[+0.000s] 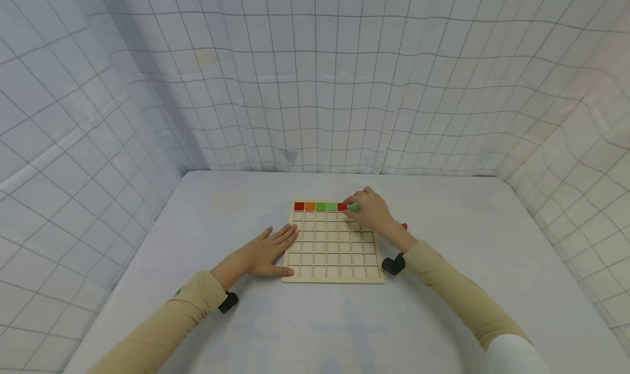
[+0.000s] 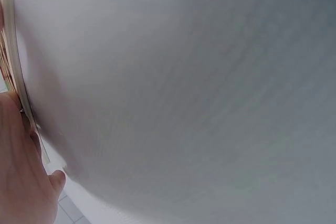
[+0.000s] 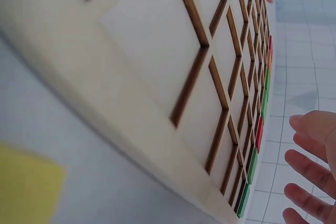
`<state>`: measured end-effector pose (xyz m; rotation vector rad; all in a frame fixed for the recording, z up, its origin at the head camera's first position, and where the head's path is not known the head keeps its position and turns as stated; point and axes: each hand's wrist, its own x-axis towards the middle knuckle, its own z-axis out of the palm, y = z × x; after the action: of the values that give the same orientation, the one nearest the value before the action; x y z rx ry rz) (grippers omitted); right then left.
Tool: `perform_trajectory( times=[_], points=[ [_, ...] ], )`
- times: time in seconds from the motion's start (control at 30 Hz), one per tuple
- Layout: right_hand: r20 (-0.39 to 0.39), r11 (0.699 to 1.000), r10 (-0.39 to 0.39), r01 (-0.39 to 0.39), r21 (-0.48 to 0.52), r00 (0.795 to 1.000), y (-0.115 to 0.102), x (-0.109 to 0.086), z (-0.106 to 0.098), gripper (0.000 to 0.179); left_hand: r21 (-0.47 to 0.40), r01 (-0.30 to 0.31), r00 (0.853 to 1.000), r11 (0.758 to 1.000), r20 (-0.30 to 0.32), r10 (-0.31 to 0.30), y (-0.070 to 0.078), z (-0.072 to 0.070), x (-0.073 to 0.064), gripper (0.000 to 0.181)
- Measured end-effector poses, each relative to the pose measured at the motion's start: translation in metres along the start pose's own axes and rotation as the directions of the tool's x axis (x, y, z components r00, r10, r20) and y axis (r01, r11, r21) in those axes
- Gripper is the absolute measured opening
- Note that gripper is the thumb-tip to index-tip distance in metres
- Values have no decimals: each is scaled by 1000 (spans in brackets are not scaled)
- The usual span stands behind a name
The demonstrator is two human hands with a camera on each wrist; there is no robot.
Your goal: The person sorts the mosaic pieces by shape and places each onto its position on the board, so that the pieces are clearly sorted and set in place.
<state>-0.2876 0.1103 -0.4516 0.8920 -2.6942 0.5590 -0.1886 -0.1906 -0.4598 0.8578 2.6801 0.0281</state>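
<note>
fingers of the right hand [image 1: 371, 210] curl down over a green tile [image 1: 354, 206] at the far edge of the wooden grid board [image 1: 334, 275]. the head view suggests they pinch it, but the fingertips hide the contact, and in the right wrist view the fingers [image 3: 310, 163] look spread beside the board's edge, so i cannot tell for sure whether the tile is gripped or only touched. this tile sits in the sixth cell of the far row, directly under the fingertips. the row runs left to right across the board, and its filled stretch lies to the left of the hand: a red tile [image 1: 298, 206], an orange tile [image 1: 309, 206], two more green tiles [image 1: 326, 206], then another red tile [image 1: 342, 206] touching the green one. the row's remaining cells lie to the hand's right, under or past it.

left hand [image 1: 266, 251] lies flat and relaxed on the counter [image 1: 197, 215], fingertips touching the board's left edge, well apart from the tiles; the right hand is far nearer to them.

a small red piece [image 1: 404, 226] shows just past the right wrist, off the board's right side. gridded cloth [image 1: 315, 89] walls the counter on three sides.
</note>
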Motion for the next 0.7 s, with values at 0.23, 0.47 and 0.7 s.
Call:
perform_trajectory(
  times=[0.23, 0.47, 0.7],
  points=[
    [-13, 998, 55, -55, -5, 998, 9, -15, -12, 25, 11, 2, 1000, 1000, 1, -2, 0, 1, 1, 98],
    [-38, 997, 81, -81, 7, 996, 24, -30, -20, 24, 13, -3, 1000, 1000, 1, 3, 0, -1, 1, 98],
    [-11, 989, 147, -148, -25, 989, 40, -44, -26, 26, 9, -14, 1000, 1000, -8, 14, 1, -2, -1, 97]
  ],
)
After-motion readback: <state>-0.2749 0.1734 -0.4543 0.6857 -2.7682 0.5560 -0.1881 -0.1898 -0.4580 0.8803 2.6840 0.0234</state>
